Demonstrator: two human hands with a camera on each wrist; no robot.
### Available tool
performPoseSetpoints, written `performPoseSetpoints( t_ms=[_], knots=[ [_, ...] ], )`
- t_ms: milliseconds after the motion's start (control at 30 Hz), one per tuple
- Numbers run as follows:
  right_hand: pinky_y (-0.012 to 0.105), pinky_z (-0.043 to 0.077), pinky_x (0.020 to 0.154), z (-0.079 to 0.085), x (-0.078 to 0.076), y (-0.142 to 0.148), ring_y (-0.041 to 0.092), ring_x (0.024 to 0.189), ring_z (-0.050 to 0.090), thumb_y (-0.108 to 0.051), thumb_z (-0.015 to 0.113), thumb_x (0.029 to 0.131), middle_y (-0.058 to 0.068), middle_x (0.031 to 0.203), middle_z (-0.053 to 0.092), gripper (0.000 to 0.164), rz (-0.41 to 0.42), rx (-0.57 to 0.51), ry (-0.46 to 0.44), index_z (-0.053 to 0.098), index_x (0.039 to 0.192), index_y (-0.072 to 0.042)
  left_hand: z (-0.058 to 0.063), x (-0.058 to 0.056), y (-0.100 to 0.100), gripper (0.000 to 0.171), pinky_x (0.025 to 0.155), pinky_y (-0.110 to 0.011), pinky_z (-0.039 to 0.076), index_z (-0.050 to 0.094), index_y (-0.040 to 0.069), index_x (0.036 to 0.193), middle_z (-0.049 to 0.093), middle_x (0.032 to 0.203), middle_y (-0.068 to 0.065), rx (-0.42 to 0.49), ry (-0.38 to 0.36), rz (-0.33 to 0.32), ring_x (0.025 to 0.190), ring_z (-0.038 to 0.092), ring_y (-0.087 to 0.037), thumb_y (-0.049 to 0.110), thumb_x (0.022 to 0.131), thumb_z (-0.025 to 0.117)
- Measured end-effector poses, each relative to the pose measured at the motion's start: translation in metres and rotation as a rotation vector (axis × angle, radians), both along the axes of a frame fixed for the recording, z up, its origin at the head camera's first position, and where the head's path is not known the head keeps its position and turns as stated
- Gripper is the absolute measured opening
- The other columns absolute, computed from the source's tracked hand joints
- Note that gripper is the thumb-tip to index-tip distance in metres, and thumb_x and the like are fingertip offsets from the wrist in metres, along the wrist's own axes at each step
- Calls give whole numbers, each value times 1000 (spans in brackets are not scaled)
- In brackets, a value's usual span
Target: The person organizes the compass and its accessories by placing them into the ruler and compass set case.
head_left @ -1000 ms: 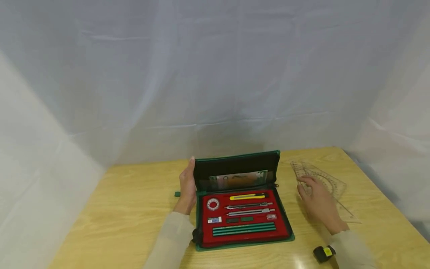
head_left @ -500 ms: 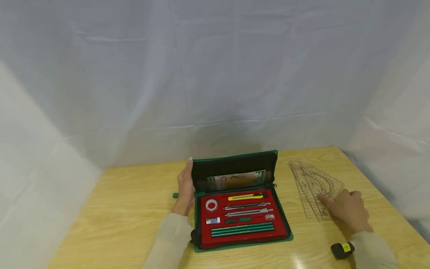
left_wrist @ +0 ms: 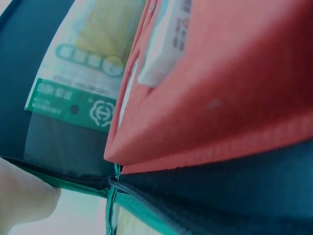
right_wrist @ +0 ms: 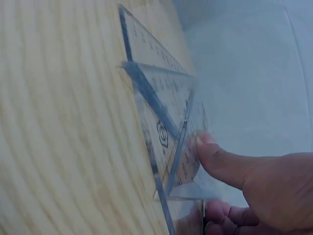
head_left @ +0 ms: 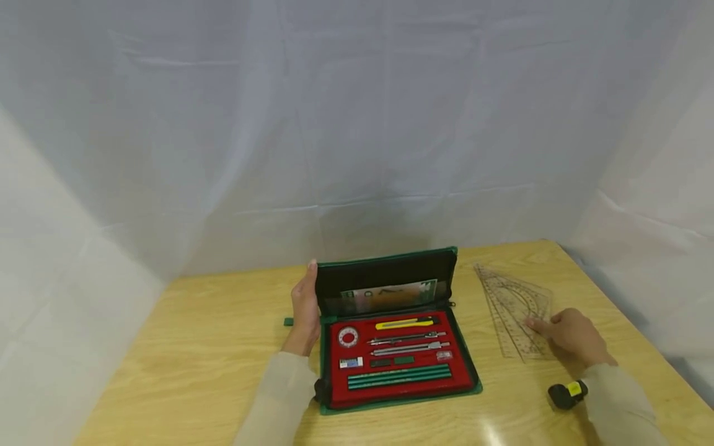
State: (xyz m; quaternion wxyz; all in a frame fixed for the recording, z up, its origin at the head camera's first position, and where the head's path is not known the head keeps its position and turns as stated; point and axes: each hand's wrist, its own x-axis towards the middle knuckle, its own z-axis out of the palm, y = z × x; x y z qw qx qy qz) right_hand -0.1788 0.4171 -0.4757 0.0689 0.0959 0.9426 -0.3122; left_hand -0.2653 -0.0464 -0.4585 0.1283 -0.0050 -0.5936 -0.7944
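Clear plastic on the right: overlapping set squares (head_left: 510, 319), at the right side of the table (head_left: 212, 359), and the right hand (head_left: 577, 337) has them by the near edge! Its grip is a pinch, thumb on the face, other fingers curled at the edge; whether the whole stack is off the wood, I can't tell. Over to the left hand (head_left: 305, 305): this grip holds the raised lid (head_left: 385, 271) of the green zip case (head_left: 401, 404) by its left edge, thumb upright, other fingers hidden behind. The case lies open near the middle, just left of those set squares, and look at the red insert (head_left: 424, 390)! Yellow cutter (head_left: 404, 323) at the top, two silver drawing instruments (head_left: 409, 349) below it, white ring (head_left: 340, 337) at upper left, eraser (head_left: 351, 363) under that, small sharpener (head_left: 444, 355) at the right, green pencils (head_left: 398, 377) in a row along the bottom. A printed card (head_left: 388, 296) sits inside the lid; white sheeting (head_left: 357, 124) hangs behind.
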Motion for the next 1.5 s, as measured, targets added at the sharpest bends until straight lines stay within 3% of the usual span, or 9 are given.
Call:
performPoseSetpoints(
  t_ms=[133, 300, 467, 767, 933, 1067, 1167, 1267, 1500],
  knots=[
    [31, 37, 49, -3, -2, 6, 13, 49, 36, -60, 54, 89, 1, 56, 43, 60, 10, 13, -4, 50, 62, -7, -3, -1, -1, 48, 108, -45, 18, 40, 16, 60, 36, 74, 2, 10, -7, 0, 109, 39, -18, 44, 96, 54],
    [46, 47, 69, -10, 2, 13, 37, 85, 56, -57, 53, 91, 30, 101, 55, 76, -47, -58, 84, 47, 111, 16, -5, -3, -2, 44, 111, -47, 15, 46, 14, 66, 49, 106, -3, 2, -15, -2, 124, 37, -19, 47, 95, 54],
    [48, 47, 73, -11, 13, 18, 43, 96, 55, -50, 52, 94, 32, 110, 55, 68, -111, -98, 209, 45, 118, 13, -4, -2, -2, 46, 112, -49, 14, 50, 11, 71, 47, 129, -3, -10, -22, -9, 133, 32, -20, 49, 94, 53],
    [27, 52, 60, -4, 30, 19, 3, 74, 61, -42, 54, 97, 16, 104, 68, 60, -112, -205, 269, 53, 126, 10, 12, 9, -1, 51, 105, -43, 23, 34, 10, 60, 27, 66, 2, 4, -17, -49, 98, 40, -17, 39, 99, 50],
    [22, 54, 62, 0, 41, 11, 0, 74, 65, -27, 60, 95, -6, 93, 71, 36, -117, -433, 518, 59, 117, 2, 17, 11, 0, 50, 91, -37, 28, 34, 11, 59, 26, 61, 3, 1, -19, -48, 82, 38, -15, 36, 100, 49],
    [25, 54, 68, 5, 46, 4, 12, 81, 69, 2, 58, 93, 0, 95, 72, 18, 27, -832, 714, 60, 110, 4, 5, 0, -2, 50, 91, -37, 28, 35, 12, 59, 26, 62, 2, 11, -22, -38, 80, 38, -15, 38, 99, 50],
    [28, 54, 70, 10, 48, -2, 17, 83, 69, 13, 53, 91, 6, 96, 72, 20, 154, -957, 749, 60, 110, 9, -1, -5, -2, 51, 94, -39, 27, 35, 13, 58, 26, 62, 2, 18, -19, -28, 83, 37, -16, 43, 97, 51],
    [27, 54, 72, 18, 46, -9, 17, 85, 69, 14, 52, 92, 6, 97, 72, 21, 207, -904, 717, 59, 111, 10, -2, -6, -2, 52, 101, -40, 26, 35, 14, 59, 30, 66, 2, 12, -21, -27, 93, 41, -14, 47, 96, 52],
    [13, 49, 67, 37, 30, -47, 2, 81, 65, 0, 67, 88, -12, 92, 70, 19, 77, -369, 770, 67, 107, 4, -4, -3, -1, 39, 111, -48, 19, 61, 17, 73, 55, 113, 4, 6, -39, 12, 125, 40, -16, 52, 92, 56]
  ],
)
